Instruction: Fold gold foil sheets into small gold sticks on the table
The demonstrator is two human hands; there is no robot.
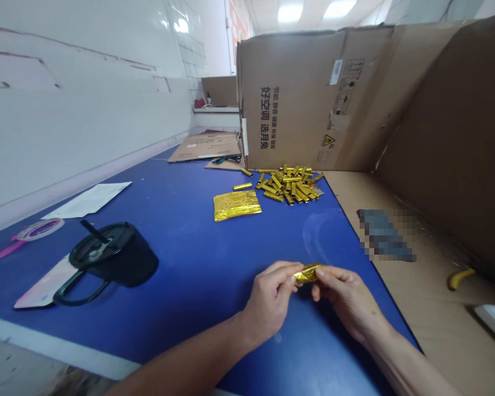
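Between my two hands, above the blue table, is a small roll of shiny gold foil. My left hand pinches its left end with thumb and fingers. The right end is pinched by my right hand. Farther back lies a flat stack of gold foil sheets. Behind that, a heap of small gold foil rolls rests near the cardboard, with a single gold roll lying apart to its left. Whether anything is inside the held foil is hidden.
A black lidded mug with a straw stands at left, near a roll of tape and a white sheet. A large cardboard box walls the back right. Cardboard at right bears a yellow curved object.
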